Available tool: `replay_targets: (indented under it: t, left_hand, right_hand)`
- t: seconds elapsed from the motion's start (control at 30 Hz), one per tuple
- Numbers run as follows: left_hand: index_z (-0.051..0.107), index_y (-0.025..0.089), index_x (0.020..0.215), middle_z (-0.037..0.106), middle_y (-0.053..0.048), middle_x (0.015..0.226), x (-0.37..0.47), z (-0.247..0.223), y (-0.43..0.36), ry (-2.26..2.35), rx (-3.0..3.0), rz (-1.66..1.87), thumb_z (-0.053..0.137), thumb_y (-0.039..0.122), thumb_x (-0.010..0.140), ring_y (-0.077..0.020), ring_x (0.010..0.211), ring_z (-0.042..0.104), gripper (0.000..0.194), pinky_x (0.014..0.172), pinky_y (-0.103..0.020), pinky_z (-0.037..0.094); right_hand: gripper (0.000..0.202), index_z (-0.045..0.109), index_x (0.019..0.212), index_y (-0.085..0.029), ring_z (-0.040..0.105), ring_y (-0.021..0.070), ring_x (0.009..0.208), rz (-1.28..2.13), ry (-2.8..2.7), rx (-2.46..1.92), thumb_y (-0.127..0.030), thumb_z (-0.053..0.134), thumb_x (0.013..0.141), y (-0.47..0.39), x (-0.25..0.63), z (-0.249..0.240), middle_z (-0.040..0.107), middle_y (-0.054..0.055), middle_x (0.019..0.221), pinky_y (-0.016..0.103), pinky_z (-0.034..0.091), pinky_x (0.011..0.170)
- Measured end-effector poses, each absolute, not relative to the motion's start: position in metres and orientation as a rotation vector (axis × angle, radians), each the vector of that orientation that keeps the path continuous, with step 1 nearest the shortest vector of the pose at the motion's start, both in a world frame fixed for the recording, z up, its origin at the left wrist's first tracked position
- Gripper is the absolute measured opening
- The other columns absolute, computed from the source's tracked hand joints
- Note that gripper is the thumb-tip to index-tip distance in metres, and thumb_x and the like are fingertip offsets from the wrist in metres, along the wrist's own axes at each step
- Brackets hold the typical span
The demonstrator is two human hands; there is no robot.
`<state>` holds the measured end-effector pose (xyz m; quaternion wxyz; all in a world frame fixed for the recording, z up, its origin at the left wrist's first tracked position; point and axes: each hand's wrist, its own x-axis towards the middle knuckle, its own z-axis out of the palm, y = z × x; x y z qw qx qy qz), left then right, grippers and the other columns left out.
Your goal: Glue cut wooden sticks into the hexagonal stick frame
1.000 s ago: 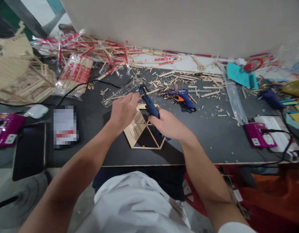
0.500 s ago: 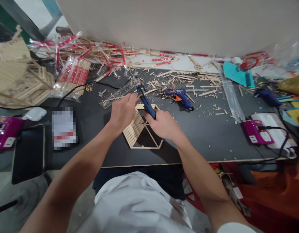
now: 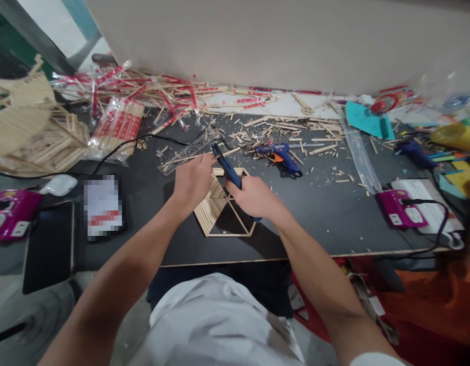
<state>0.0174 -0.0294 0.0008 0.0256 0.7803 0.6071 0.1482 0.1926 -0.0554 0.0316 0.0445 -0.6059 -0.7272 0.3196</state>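
Along the left edge of the dark grey worktop (image 3: 318,213), toward the far left corner, a heap of pale slatted wooden panels (image 3: 21,117); nearer, by the same edge, a glossy purple plastic power block (image 3: 8,216) and, jutting over the near edge, a black rectangular phone (image 3: 50,246). Farther right, toward the far edge, a clear plastic pack of pale sticks with red printing (image 3: 116,124). Then, short of the worktop's middle, the left hand (image 3: 192,180), pinching a slim pale wooden stick (image 3: 232,151) in bunched fingertips, close against the tip of a dark-blue hand tool (image 3: 229,168). Below, between the two hands and close to the middle of the near edge, a hexagonal frame of pale wooden sticks (image 3: 208,213), packed with slats on its left side, bare between the spokes on its near side. Just right, the right hand (image 3: 253,195), wrapped firmly around the tool's handle (impossible to tell from here how tightly gripped the stick is at the tip). Step in hand, by judgement: lining up or trimming the stick in the tool. To call for next, probably: a steady left pinch, fingertips clear of the tip, and an even squeeze from the right. Farther right, toward the far edge, a blue glue gun with an orange trigger (image 3: 286,158), lying near scattered pale wood offcuts (image 3: 295,126); by the right edge, a second purple power block with a black plug (image 3: 400,208).
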Motion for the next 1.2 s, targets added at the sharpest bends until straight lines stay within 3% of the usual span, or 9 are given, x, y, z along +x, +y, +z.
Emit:
replay_targets:
  t: [0.43, 0.73, 0.93, 1.1, 1.2]
  left_hand:
    - [0.071, 0.016, 0.108, 0.078, -0.012, 0.102, 0.019, 0.014, -0.036, 1.919, 2.394, 0.279, 0.044, 0.015, 0.102, -0.0294, 0.097, 0.075, 0.028, 0.069, -0.032, 0.045]
    - [0.071, 0.018, 0.111, 0.079, -0.010, 0.104, 0.007, 0.012, -0.029, 1.915, 2.376, 0.558, 0.044, 0.012, 0.101, -0.0234, 0.093, 0.075, 0.030, 0.067, -0.030, 0.045]
    - [0.069, 0.018, 0.114, 0.079, -0.010, 0.104, 0.002, 0.004, -0.022, 1.813, 2.449, 0.495, 0.041, 0.024, 0.108, -0.0243, 0.090, 0.075, 0.029, 0.066, -0.030, 0.044]
    - [0.066, 0.018, 0.112, 0.077, -0.010, 0.102, 0.001, -0.004, -0.016, 1.759, 2.488, 0.401, 0.037, 0.027, 0.110, -0.0245, 0.090, 0.074, 0.030, 0.071, -0.030, 0.046]
    - [0.063, 0.016, 0.117, 0.076, -0.011, 0.104, 0.002, -0.007, -0.015, 1.736, 2.428, 0.375, 0.032, 0.029, 0.111, -0.0239, 0.090, 0.073, 0.034, 0.075, -0.031, 0.049]
  right_hand:
    - [0.049, 0.068, 0.077, -0.019, 0.066, 0.0272, 0.075, 0.890, -2.275, -1.931, -0.048, 0.035, 0.100, -0.063, 0.188, 0.040, 0.072, 0.016, 0.078, 0.033, 0.033, 0.062]
    - [0.048, 0.055, 0.071, -0.023, 0.061, 0.0237, 0.065, 0.783, -2.185, -1.991, -0.055, 0.036, 0.102, -0.076, 0.210, 0.044, 0.066, 0.009, 0.067, 0.034, 0.030, 0.060]
    - [0.045, 0.062, 0.093, -0.021, 0.067, 0.0319, 0.077, 0.509, -2.065, -2.243, -0.060, 0.041, 0.099, -0.097, 0.251, 0.038, 0.073, 0.014, 0.082, 0.038, 0.041, 0.065]
    - [0.057, 0.064, 0.124, -0.008, 0.065, 0.0425, 0.110, -0.049, -2.016, -2.339, -0.056, 0.052, 0.095, -0.107, 0.300, 0.009, 0.071, 0.026, 0.112, 0.048, 0.049, 0.091]
    - [0.070, 0.059, 0.135, -0.004, 0.060, 0.0457, 0.120, -0.097, -2.059, -2.347, -0.060, 0.052, 0.094, -0.112, 0.330, -0.010, 0.066, 0.029, 0.124, 0.054, 0.047, 0.101]
